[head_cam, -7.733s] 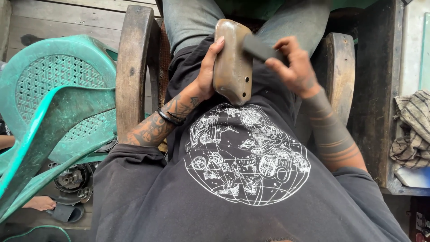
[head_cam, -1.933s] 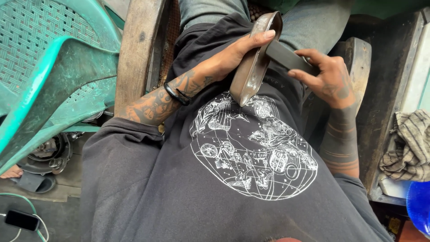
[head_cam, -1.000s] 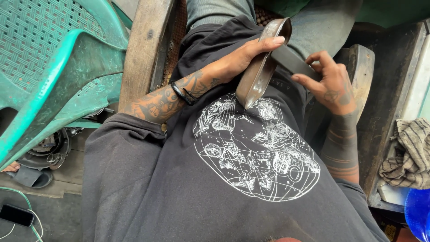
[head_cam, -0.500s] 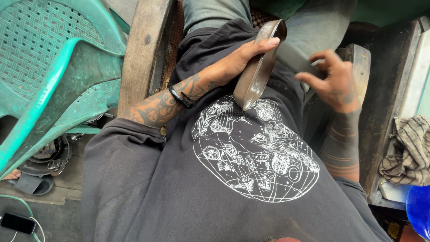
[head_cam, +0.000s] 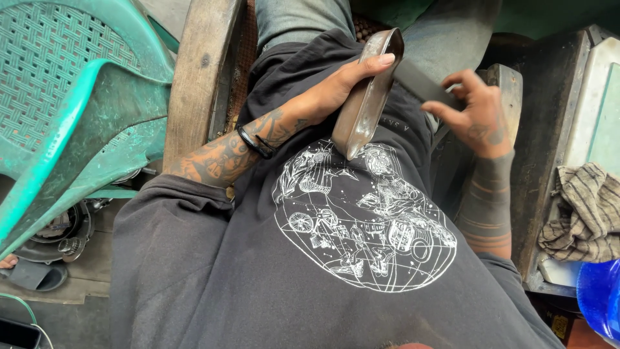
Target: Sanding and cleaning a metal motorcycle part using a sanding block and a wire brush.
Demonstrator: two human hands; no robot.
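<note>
I sit on a wooden chair and look down at my lap. My left hand (head_cam: pixel 332 90) grips a long, curved, brownish metal piece (head_cam: pixel 367 97), held edge-up against my stomach with my fingers lying along its left side. My right hand (head_cam: pixel 475 113) holds a flat dark grey block (head_cam: pixel 423 84) and presses its end against the right face of the metal piece. My black shirt carries a white globe print (head_cam: pixel 361 220). The far face of the metal piece is hidden.
A green plastic chair (head_cam: pixel 71 103) stands close on the left. The wooden armrests (head_cam: pixel 200 71) flank my lap. A striped rag (head_cam: pixel 584 213) lies on a metal box at the right, with a blue plastic object (head_cam: pixel 600 297) below it. Machine parts (head_cam: pixel 58 232) lie on the floor at left.
Over the frames the metal piece has turned from broad-face-up to edge-on. My right hand has slid the dark block back and forth along it, now slightly farther up.
</note>
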